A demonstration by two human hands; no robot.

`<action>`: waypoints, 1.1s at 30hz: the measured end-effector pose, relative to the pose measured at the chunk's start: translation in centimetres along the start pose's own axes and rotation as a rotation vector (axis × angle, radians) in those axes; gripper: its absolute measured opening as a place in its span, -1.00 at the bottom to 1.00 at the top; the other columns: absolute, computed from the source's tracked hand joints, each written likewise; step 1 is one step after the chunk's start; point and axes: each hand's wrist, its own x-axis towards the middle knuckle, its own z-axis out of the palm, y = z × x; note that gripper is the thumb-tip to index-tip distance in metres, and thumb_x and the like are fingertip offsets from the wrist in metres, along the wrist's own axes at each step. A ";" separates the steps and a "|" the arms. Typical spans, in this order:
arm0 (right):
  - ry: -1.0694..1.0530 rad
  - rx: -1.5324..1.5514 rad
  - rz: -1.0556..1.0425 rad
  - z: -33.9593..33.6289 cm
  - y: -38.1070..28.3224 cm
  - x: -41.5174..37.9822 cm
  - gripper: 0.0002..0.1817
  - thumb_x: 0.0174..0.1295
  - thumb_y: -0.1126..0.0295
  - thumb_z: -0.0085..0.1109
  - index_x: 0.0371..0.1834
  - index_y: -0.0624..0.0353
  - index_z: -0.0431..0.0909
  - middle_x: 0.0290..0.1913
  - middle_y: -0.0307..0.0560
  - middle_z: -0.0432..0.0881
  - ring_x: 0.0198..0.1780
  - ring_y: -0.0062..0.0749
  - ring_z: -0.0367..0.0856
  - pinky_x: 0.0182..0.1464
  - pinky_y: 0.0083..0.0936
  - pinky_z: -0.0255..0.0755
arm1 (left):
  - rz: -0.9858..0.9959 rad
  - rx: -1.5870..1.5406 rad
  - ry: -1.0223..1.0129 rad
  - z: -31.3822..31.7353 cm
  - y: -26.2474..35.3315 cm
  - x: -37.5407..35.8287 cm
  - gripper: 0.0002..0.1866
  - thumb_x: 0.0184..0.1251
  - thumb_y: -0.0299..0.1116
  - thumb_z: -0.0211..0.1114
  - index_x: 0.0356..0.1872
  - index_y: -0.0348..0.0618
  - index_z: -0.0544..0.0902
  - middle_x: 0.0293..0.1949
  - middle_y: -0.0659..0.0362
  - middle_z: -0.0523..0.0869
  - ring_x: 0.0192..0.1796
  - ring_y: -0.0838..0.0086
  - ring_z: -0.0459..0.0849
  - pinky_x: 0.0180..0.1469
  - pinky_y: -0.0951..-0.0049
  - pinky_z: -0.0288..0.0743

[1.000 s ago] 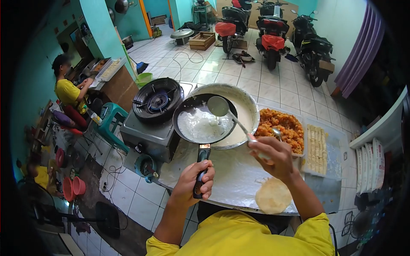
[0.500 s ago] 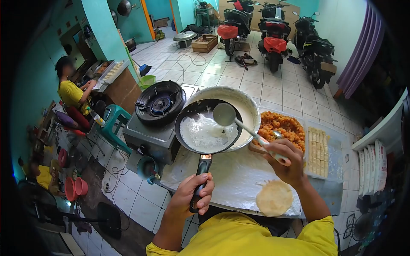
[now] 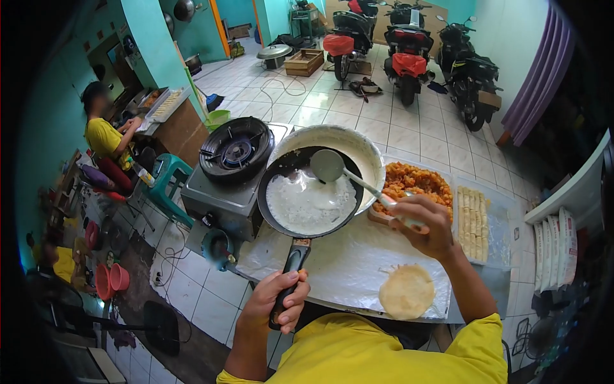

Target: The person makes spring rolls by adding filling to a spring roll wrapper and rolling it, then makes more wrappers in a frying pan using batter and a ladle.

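My left hand (image 3: 279,299) is closed round the black handle of a frying pan (image 3: 263,192), which is held over the near side of a large pot of pale batter (image 3: 368,157). A thin white layer of batter (image 3: 307,205) covers much of the pan's bottom. In my right hand (image 3: 423,223) is a ladle (image 3: 327,166), its bowl over the pan's upper right part. Below that hand, a round cooked crepe (image 3: 407,292) lies on the plastic-covered table (image 3: 345,272). Orange chopped filling (image 3: 419,182) fills a container beside the pot.
Left of the pot stands a gas stove (image 3: 236,153). Rolled wraps (image 3: 472,221) lie in a clear tray at right. A green stool (image 3: 169,189) is beside the stove. Two people in yellow are at the left; motorcycles (image 3: 407,54) stand behind.
The pan has shifted slightly left and down with my left hand. The ladle has moved a little left over the pan, and the batter looks more spread out.
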 end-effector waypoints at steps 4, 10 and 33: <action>-0.105 -0.131 -0.186 -0.6 -0.7 -0.1 -0.63 0.12 0.54 0.53 0.02 0.10 0.73 -0.11 -0.05 0.77 -0.27 -0.29 0.80 -0.30 -0.40 0.65 | -0.016 0.031 0.006 -0.1 -0.3 0.1 -0.76 0.72 -0.25 -0.06 0.02 -0.24 0.44 -0.52 0.23 0.40 -0.69 0.49 0.52 -0.67 0.39 0.61; 0.080 0.073 0.085 -0.3 -1.6 -2.0 -0.56 0.06 0.57 0.56 0.05 0.13 0.71 -0.11 0.00 0.77 -0.22 -0.28 0.80 -0.23 -0.41 0.67 | -0.009 -0.006 0.017 -0.2 -0.4 0.5 -0.75 0.73 -0.25 -0.08 0.03 -0.24 0.44 -0.50 0.23 0.40 -0.68 0.51 0.51 -0.67 0.41 0.61; 0.050 -0.089 -0.002 0.7 -1.0 0.2 -0.58 0.06 0.54 0.56 0.03 0.10 0.72 -0.17 -0.05 0.78 -0.27 -0.28 0.79 -0.27 -0.43 0.63 | 0.008 -0.040 -0.109 -2.2 -2.4 2.5 -0.80 0.72 -0.25 -0.05 0.05 -0.18 0.38 -0.52 0.26 0.39 -0.68 0.51 0.51 -0.66 0.41 0.58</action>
